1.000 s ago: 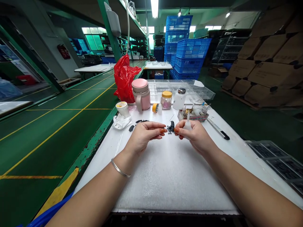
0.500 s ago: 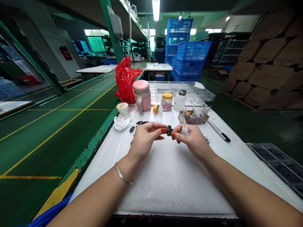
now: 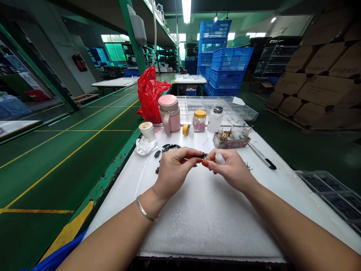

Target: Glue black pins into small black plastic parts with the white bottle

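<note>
My left hand (image 3: 176, 165) is closed, its thumb and forefinger pinching a small black plastic part (image 3: 202, 156). Fingers cover much of that part, so its shape is hard to make out. Tucked in the closed grip of my right hand (image 3: 231, 167) is a small white squeeze bottle (image 3: 220, 159). The thumb and forefinger of that hand come together at the black part's right end. Beyond my left hand, several loose black parts (image 3: 170, 146) lie on the white table (image 3: 208, 214). Thin dark pins (image 3: 248, 166) lie just right of my right hand.
A pink mug (image 3: 172, 120), yellow tape roll (image 3: 185, 130), yellow-lidded jar (image 3: 199, 121) and white bottle (image 3: 214, 120) stand behind my hands. At the right are a small box of supplies (image 3: 231, 142) and a utility knife (image 3: 262, 156). A white cloth (image 3: 145, 146) lies left.
The black part has turned from standing upright to lying flatter between my fingertips, and more of it is covered. The white squeeze bottle stays in my right hand.
</note>
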Demonstrator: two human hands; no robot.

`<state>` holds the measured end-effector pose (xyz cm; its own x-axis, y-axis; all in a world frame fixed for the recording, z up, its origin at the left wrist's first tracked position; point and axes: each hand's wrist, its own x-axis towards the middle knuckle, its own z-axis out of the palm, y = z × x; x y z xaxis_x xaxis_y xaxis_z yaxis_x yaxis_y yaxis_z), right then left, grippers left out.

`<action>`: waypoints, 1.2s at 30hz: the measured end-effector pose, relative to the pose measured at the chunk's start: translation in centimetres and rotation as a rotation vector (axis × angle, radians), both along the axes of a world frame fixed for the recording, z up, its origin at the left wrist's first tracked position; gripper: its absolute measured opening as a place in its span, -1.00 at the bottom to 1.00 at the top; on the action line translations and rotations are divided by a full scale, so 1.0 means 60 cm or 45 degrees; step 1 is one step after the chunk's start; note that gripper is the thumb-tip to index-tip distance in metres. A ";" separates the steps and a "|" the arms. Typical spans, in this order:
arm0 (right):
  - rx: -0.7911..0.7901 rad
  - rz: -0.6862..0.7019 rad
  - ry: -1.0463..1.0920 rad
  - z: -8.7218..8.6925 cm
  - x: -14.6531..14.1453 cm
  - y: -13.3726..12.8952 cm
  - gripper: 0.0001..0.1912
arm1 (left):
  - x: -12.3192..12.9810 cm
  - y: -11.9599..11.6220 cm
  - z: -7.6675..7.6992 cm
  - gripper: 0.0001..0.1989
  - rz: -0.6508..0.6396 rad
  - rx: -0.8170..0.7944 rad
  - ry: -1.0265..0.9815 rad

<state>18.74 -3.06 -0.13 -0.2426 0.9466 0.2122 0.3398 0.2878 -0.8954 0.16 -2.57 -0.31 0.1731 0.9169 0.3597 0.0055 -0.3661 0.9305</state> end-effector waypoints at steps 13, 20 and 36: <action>0.260 -0.248 -0.262 0.034 0.027 -0.017 -0.56 | -0.010 0.008 0.000 -0.89 -0.045 0.051 0.106; 0.185 -0.156 -0.222 0.027 0.018 -0.008 -0.57 | -0.009 0.016 0.002 -0.87 -0.147 -0.137 0.038; -0.204 0.103 0.045 -0.008 -0.002 0.008 -0.73 | -0.010 0.035 -0.012 -0.72 -0.275 -0.481 -0.293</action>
